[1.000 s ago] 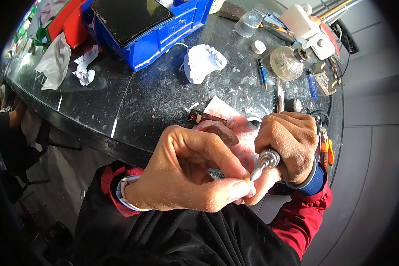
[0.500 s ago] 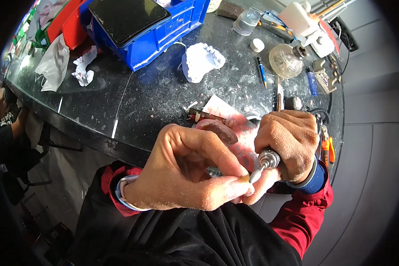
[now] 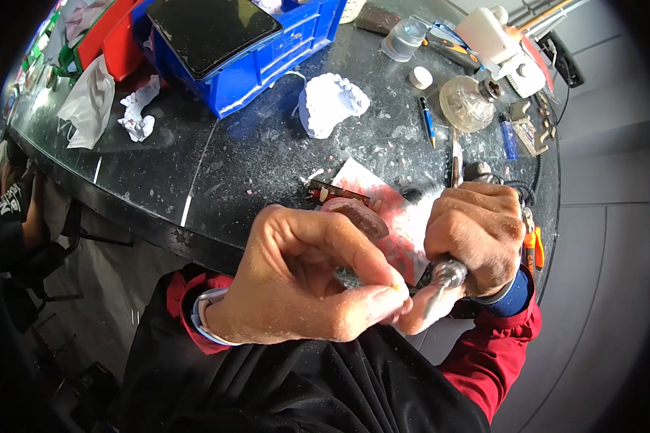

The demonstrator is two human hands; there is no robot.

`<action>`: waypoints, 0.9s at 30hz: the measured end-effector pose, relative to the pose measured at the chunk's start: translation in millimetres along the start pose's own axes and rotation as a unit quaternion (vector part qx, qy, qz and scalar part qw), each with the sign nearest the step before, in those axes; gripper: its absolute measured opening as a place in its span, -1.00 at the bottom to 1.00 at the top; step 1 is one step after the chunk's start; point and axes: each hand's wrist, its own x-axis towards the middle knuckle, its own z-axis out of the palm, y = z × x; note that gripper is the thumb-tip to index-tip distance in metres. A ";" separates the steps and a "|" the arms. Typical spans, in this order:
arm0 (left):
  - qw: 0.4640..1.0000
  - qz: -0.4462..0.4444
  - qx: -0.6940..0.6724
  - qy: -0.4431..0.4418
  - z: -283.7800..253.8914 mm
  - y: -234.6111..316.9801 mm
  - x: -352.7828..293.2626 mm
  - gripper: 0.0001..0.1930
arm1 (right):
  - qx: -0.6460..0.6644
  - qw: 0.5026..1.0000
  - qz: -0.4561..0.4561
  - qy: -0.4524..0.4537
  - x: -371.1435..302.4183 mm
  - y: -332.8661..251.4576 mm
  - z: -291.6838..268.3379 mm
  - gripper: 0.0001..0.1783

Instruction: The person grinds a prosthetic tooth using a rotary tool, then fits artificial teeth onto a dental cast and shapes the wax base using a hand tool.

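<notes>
Thumb and forefinger of my left hand (image 3: 310,281) are pinched together; whatever is between them is hidden by the fingertips now. My right hand (image 3: 478,231) is wrapped around a rotary handpiece (image 3: 449,274), its burr (image 3: 435,299) pointing down beside the left fingertips, slightly apart and blurred. Both hands are dusty. Just beyond the left hand lies a pink, arch-shaped denture base (image 3: 361,219), partly covered by it. It rests by a white sheet (image 3: 355,179) strewn with pink dust. A dark red strip with small tooth-like pieces (image 3: 338,192) lies alongside.
A white plaster dental model (image 3: 328,105) stands mid-table, with a blue bin (image 3: 267,61) bearing a black tablet (image 3: 209,32) behind it. At right are a blue pen (image 3: 427,121), a glass bottle (image 3: 466,105), a knife (image 3: 456,162) and orange-handled pliers (image 3: 533,245). Another person sits far left.
The burr has come away from the left fingertips, tilting downward and to the right. A small yellowish piece seen there before is now hidden. My left hand has barely moved.
</notes>
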 end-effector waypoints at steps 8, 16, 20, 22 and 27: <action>0.928 0.254 0.262 0.075 9.1 -3.5 7.7 -0.85 | 0.034 0.986 0.159 -0.038 2.9 -14.3 -5.5 -0.48; 0.913 0.265 0.289 0.109 13.9 -5.2 12.9 -0.86 | -0.013 0.976 0.215 -0.031 -1.5 -19.8 1.3 -0.44; 0.910 0.260 0.305 0.105 13.9 -6.3 13.2 -0.86 | 0.001 0.977 0.213 -0.026 -4.7 -21.0 2.7 -0.45; 0.905 0.267 0.317 0.099 12.6 -6.7 12.8 -0.86 | 0.009 0.977 0.213 -0.025 -5.0 -20.2 4.2 -0.46; 0.910 0.259 0.308 0.094 12.8 -7.0 13.7 -0.86 | 0.003 0.979 0.203 -0.006 -4.3 -21.3 4.2 -0.47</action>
